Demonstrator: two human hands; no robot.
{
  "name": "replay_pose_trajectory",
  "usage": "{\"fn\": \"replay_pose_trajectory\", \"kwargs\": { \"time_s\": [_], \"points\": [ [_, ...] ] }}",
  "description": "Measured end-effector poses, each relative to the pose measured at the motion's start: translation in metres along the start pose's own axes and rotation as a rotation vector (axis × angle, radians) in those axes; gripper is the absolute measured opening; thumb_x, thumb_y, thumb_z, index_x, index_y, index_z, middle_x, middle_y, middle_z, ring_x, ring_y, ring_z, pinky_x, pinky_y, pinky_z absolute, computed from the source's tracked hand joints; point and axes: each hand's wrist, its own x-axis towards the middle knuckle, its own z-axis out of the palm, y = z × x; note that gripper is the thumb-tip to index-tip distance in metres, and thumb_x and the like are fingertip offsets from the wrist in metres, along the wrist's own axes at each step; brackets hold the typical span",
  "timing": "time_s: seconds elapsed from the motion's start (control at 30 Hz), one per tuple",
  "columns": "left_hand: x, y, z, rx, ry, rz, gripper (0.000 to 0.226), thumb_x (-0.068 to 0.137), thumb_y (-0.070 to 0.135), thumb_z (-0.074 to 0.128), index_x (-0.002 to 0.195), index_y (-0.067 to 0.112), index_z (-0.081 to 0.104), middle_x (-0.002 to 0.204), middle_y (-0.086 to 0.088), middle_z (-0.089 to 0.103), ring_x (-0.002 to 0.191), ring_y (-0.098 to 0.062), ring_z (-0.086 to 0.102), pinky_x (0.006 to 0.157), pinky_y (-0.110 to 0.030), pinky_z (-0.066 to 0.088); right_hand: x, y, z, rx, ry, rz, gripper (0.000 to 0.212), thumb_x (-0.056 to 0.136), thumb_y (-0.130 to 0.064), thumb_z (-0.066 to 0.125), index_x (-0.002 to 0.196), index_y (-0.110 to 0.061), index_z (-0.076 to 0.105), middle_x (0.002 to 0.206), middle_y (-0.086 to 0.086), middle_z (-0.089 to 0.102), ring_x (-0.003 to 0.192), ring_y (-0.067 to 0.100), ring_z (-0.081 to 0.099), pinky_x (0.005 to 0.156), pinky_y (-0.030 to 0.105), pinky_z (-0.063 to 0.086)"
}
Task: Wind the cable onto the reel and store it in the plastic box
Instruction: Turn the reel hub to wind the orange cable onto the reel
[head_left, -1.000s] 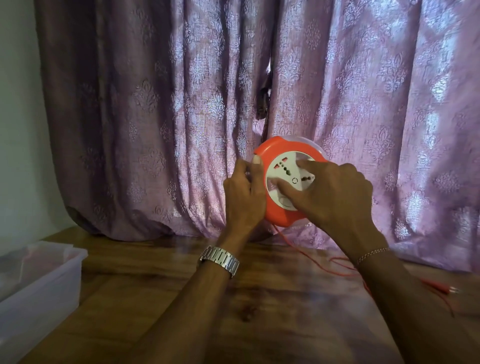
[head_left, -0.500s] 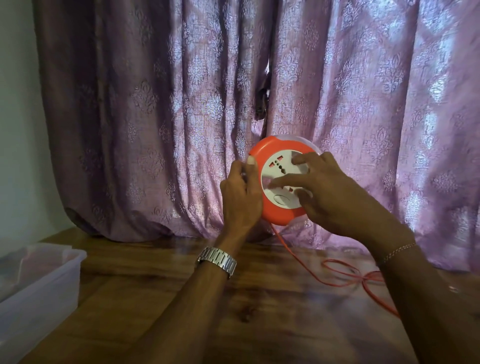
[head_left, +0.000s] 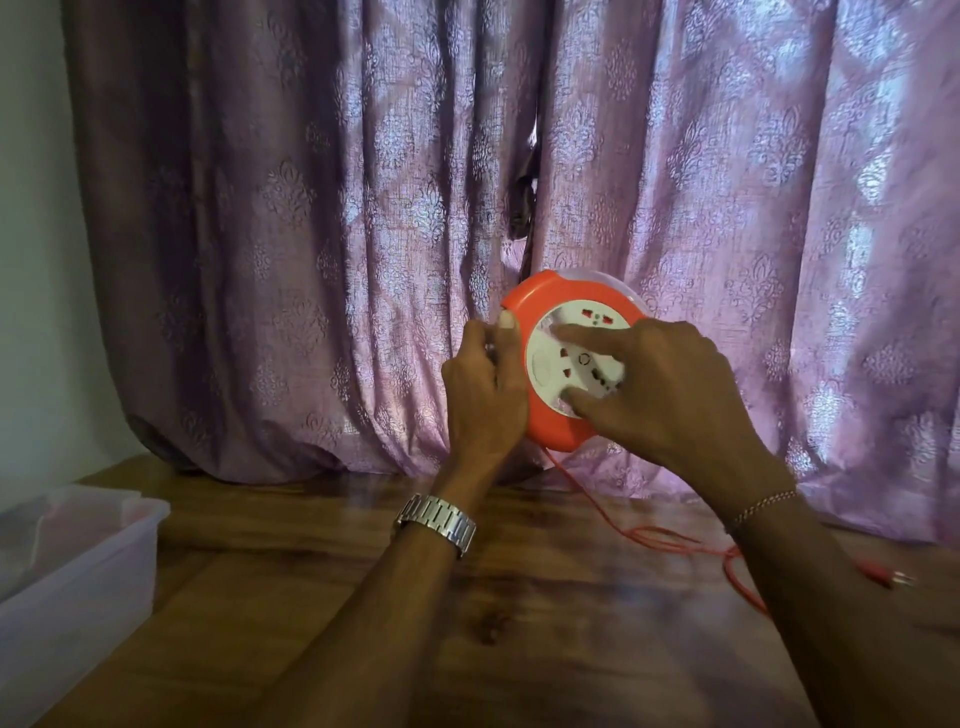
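Observation:
An orange cable reel (head_left: 540, 299) with a white socket face is held upright above the wooden table (head_left: 322, 613), in front of the curtain. My left hand (head_left: 483, 389) grips its left rim, thumb on the edge. My right hand (head_left: 670, 395) presses thumb and forefinger on the white centre disc. A thin orange cable (head_left: 654, 538) runs from the reel's underside down onto the table and loops to the right, ending in a plug (head_left: 893, 574) near the right edge. The clear plastic box (head_left: 78, 582) stands open at the lower left.
A purple patterned curtain (head_left: 311, 234) hangs right behind the reel and bunches on the table's back edge. A pale wall is at the far left. Part of the cable is hidden under my right forearm.
My right hand has turned the white disc on the reel, its fingers shifting around the face. The cable loops on the table have shifted, and the plug lies in view at the right.

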Motion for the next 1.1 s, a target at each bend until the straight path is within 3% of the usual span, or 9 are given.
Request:
{"fn": "replay_pose_trajectory", "kwargs": {
  "time_s": [0.1,0.2,0.33,0.43,0.5,0.6,0.73,0.9,1.1],
  "points": [
    [0.001,-0.001,0.0,-0.002,0.008,0.006,0.037,0.102,0.046,0.041,0.068,0.031,0.041,0.062,0.025,0.059,0.05,0.003,0.051,0.044,-0.013,0.028,0.003,0.0,0.005,0.059,0.092,0.106,0.067,0.069,-0.076,0.057,0.124,-0.038,0.064,0.093,0.002,0.076,0.09,0.03,0.069,0.076,0.039,0.055],
    [0.002,-0.001,-0.001,-0.022,0.004,-0.002,0.036,0.102,0.046,0.041,0.07,0.031,0.042,0.064,0.026,0.06,0.051,0.003,0.053,0.044,-0.014,0.031,0.003,-0.003,0.008,0.081,0.108,0.098,0.065,0.077,-0.073,0.055,0.125,-0.029,0.064,0.091,0.006,0.077,0.088,0.031,0.07,0.075,0.041,0.056],
    [0.003,-0.005,-0.001,-0.019,-0.002,-0.03,0.038,0.102,0.05,0.039,0.07,0.029,0.043,0.063,0.022,0.06,0.05,-0.001,0.052,0.045,-0.024,0.035,0.002,-0.001,0.001,-0.038,0.145,0.077,0.051,0.079,-0.067,0.06,0.117,-0.034,0.067,0.084,-0.003,0.075,0.085,0.026,0.065,0.066,0.035,0.053],
    [0.004,-0.005,-0.001,-0.026,0.007,-0.032,0.038,0.102,0.047,0.04,0.07,0.027,0.044,0.056,0.015,0.058,0.049,-0.001,0.051,0.045,-0.025,0.036,0.005,0.007,-0.004,0.054,0.075,-0.082,0.025,0.085,-0.035,0.066,0.11,-0.032,0.067,0.104,-0.003,0.069,0.098,0.022,0.052,0.07,0.036,0.05],
    [0.005,-0.004,-0.002,-0.035,0.015,-0.035,0.039,0.102,0.048,0.04,0.072,0.024,0.047,0.052,0.01,0.054,0.049,-0.001,0.05,0.047,-0.03,0.038,0.005,0.011,-0.006,0.088,-0.069,-0.194,0.038,0.083,-0.011,0.064,0.112,-0.035,0.066,0.127,0.002,0.059,0.109,0.026,0.045,0.08,0.042,0.05],
    [0.006,-0.002,-0.002,-0.043,0.021,-0.024,0.043,0.101,0.05,0.037,0.074,0.019,0.049,0.055,0.012,0.055,0.052,0.0,0.05,0.05,-0.032,0.04,0.003,0.004,-0.006,0.018,-0.246,-0.207,0.066,0.073,-0.001,0.072,0.121,-0.045,0.063,0.147,0.007,0.04,0.126,0.032,0.035,0.086,0.046,0.049],
    [0.005,-0.001,-0.003,-0.04,0.001,-0.024,0.041,0.102,0.05,0.037,0.072,0.023,0.047,0.054,0.012,0.054,0.051,-0.001,0.051,0.047,-0.027,0.039,0.004,-0.003,-0.005,-0.035,-0.172,-0.193,0.064,0.069,-0.006,0.077,0.117,-0.047,0.065,0.139,0.009,0.047,0.122,0.032,0.04,0.08,0.046,0.052],
    [0.003,0.0,-0.001,-0.021,0.001,0.004,0.038,0.102,0.046,0.04,0.069,0.027,0.042,0.051,0.009,0.051,0.05,-0.002,0.051,0.046,-0.024,0.035,0.0,-0.003,-0.002,-0.045,-0.038,-0.148,0.056,0.073,-0.017,0.065,0.118,-0.051,0.063,0.121,0.009,0.057,0.112,0.03,0.054,0.074,0.041,0.053],
    [0.004,-0.002,-0.001,-0.005,0.016,0.025,0.038,0.102,0.044,0.042,0.068,0.028,0.04,0.054,0.014,0.056,0.048,0.0,0.05,0.043,-0.015,0.027,-0.001,-0.007,0.004,0.013,0.127,0.03,0.062,0.064,-0.066,0.062,0.124,-0.049,0.058,0.091,0.0,0.074,0.083,0.029,0.067,0.065,0.034,0.052]
  ]
}}
